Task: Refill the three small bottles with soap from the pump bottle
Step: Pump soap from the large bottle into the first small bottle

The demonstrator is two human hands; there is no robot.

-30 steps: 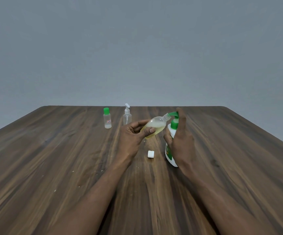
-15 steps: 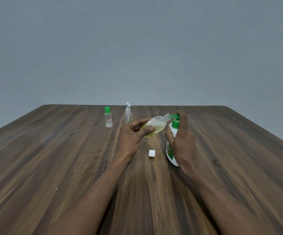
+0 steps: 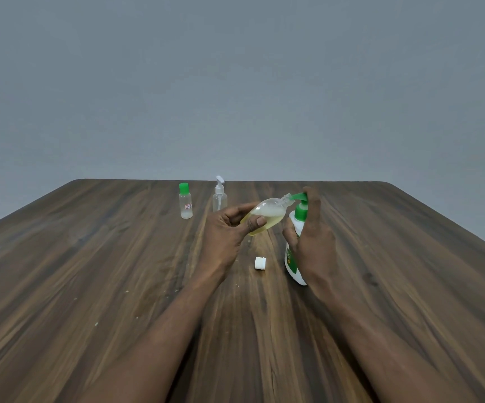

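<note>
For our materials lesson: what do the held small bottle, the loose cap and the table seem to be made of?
Held small bottle: clear glossy plastic, probably; yellowish soap shows through.
Loose cap: opaque white plastic, apparently.
Table: dark wood or wood-look laminate; streaked grain, slight sheen.

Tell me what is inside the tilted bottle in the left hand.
The tilted bottle in the left hand holds pale yellow soap pooled along its lower side, with clear space toward the neck. The thumb and fingers cover part of its base, so the exact fill level is hidden.
</note>
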